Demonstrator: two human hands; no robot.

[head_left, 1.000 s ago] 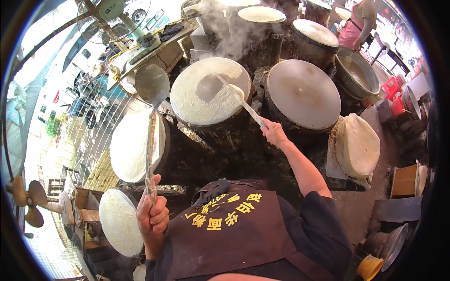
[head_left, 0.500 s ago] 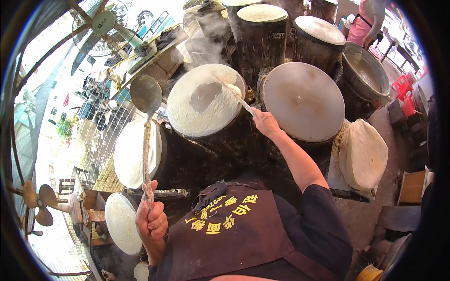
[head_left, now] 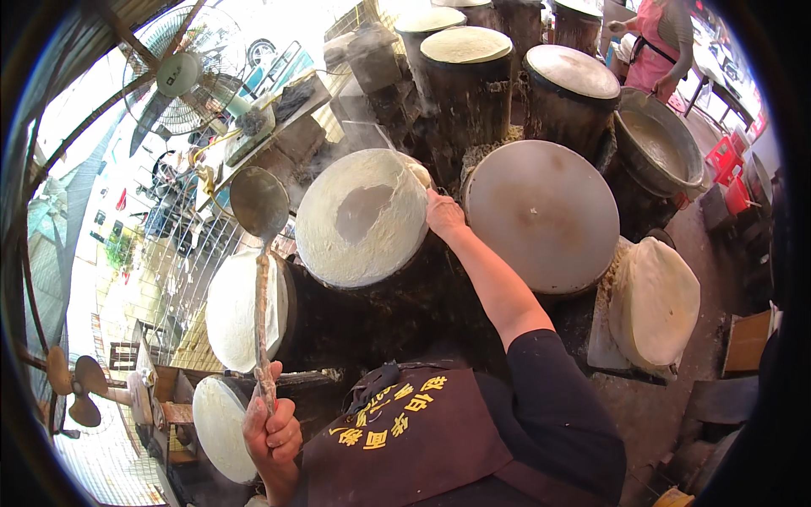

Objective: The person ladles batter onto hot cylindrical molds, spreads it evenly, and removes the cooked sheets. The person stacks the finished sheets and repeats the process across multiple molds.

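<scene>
My left hand (head_left: 272,431) is closed round the long handle of a metal ladle (head_left: 258,201), held upright with its bowl at the top. My right hand (head_left: 445,213) grips a long thin scraper (head_left: 386,137), whose far end shows beyond the rim of a round griddle (head_left: 363,275). Pale batter (head_left: 325,232) coats that griddle around a bare grey patch in the middle. A small lump of batter (head_left: 417,174) sits at its right edge, close to my right hand. Beside it is a second round griddle (head_left: 541,228), bare with a brownish patch.
Several drum stoves stand behind, one topped by a pale round sheet (head_left: 466,46). Another pale sheet (head_left: 241,313) covers a griddle at left. Thin pancakes (head_left: 655,304) lie at right. Further back, a person in a pink apron (head_left: 655,42) stands by a batter pot (head_left: 655,144).
My right hand has moved left and slightly up to the coated griddle's right rim, and the scraper reaches past its far edge. The left hand holds the ladle as before. The view has shifted.
</scene>
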